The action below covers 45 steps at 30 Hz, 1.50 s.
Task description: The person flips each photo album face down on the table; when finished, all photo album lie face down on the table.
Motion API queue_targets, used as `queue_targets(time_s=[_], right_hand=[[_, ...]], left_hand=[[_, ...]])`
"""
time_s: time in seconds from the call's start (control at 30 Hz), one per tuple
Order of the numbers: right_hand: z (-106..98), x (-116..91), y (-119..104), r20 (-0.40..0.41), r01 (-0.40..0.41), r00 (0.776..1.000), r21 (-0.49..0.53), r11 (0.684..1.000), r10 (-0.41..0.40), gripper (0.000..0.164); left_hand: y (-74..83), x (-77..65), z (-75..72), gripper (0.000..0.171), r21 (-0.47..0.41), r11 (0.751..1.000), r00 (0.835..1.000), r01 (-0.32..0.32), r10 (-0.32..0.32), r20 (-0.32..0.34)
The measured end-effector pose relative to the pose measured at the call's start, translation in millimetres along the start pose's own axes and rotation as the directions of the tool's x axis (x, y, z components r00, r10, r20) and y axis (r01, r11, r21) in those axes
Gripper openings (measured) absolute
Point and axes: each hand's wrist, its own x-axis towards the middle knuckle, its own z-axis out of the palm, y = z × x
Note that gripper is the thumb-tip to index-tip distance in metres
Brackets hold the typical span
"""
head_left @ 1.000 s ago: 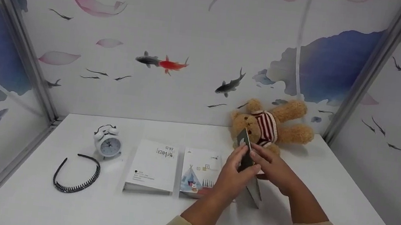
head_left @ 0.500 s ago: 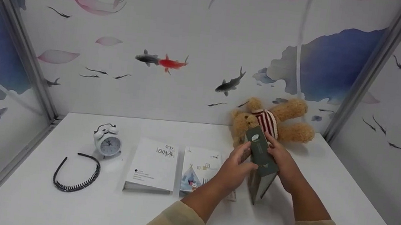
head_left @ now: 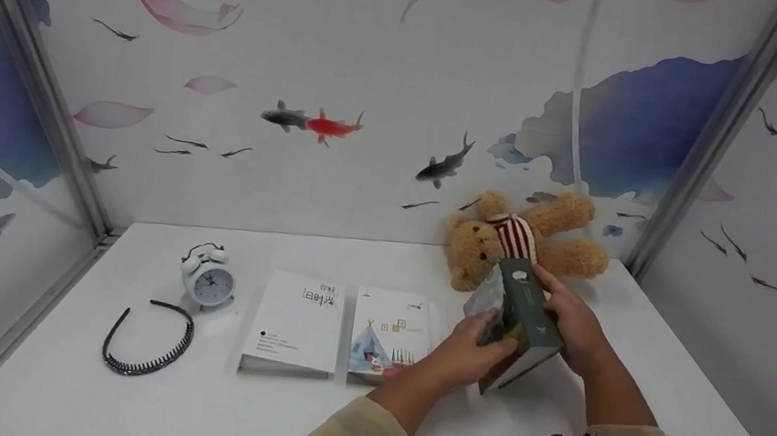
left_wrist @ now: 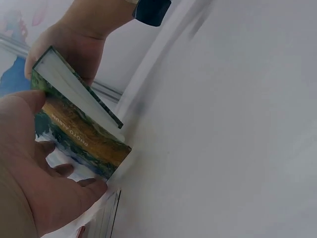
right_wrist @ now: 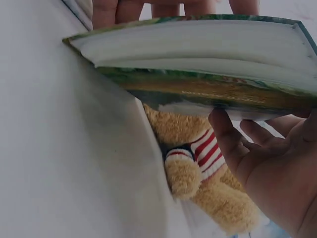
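Observation:
Both hands hold a photo album above the right side of the table, its dark green spine turned up toward the head camera. My left hand grips the side with the landscape cover, thumb near the spine. In the left wrist view, the fingertips of this hand lie against the cover lettered PHOTO ALBUM. On the opposite side, my right hand holds the album by its other cover. The right wrist view shows the white page block between slightly parted covers, with the right hand at the lower right.
A teddy bear in a striped top lies just behind the album. To the left are two white books, one plain, one with a tent picture. An alarm clock and a black headband sit farther left.
The album has turned, from edge-on to spine toward me and then landscape cover showing. Both hands shifted slightly right and the right hand moved outward along the album. Everything else stays put.

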Motion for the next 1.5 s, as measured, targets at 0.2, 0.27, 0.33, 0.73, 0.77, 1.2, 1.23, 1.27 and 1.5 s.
queue_targets(time_s=[0.2,0.27,0.33,0.73,0.77,1.2,1.23,1.27,1.5], right_hand=[[-10,4,11,-0.016,-0.015,1.000,-0.086,0.996,0.014,0.068],[-12,6,14,-0.027,-0.024,0.999,-0.154,0.988,0.020,0.080],[-15,6,17,-0.038,-0.038,0.999,-0.215,0.976,0.031,0.089],[-30,7,37,-0.076,-0.139,0.990,-0.305,0.942,0.122,0.086],[-31,7,38,-0.068,-0.142,0.990,-0.304,0.942,0.127,0.085],[-37,6,43,0.083,-0.034,0.995,-0.297,0.954,0.061,0.077],[-37,6,42,0.090,-0.032,0.994,-0.306,0.951,0.063,0.076],[-38,6,42,0.093,-0.034,0.993,-0.313,0.949,0.067,0.076],[-39,7,50,0.080,-0.045,0.993,-0.399,0.916,0.083,0.074]], left_hand=[[-1.1,-2.2,3.6,0.076,0.102,0.994,0.999,-0.033,0.033,0.001],[-1.5,-3.1,4.5,0.077,0.115,0.993,1.000,-0.028,0.027,0.009],[-1.9,-4.1,6.0,0.078,0.137,0.990,1.000,-0.026,0.024,0.015],[-2.6,-2.3,19.7,0.072,0.384,0.923,1.000,-0.009,0.007,0.007],[-2.6,-1.7,20.5,0.071,0.400,0.916,1.000,-0.011,0.009,0.006],[-8.1,-1.9,20.5,0.065,0.469,0.880,0.997,-0.073,0.063,0.036],[-8.5,-1.9,20.5,0.065,0.470,0.879,0.997,-0.075,0.066,0.037],[-8.7,-1.8,20.6,0.065,0.474,0.877,0.997,-0.079,0.069,0.038],[-6.9,-2.2,23.9,0.062,0.553,0.829,0.996,-0.083,0.074,0.039]])
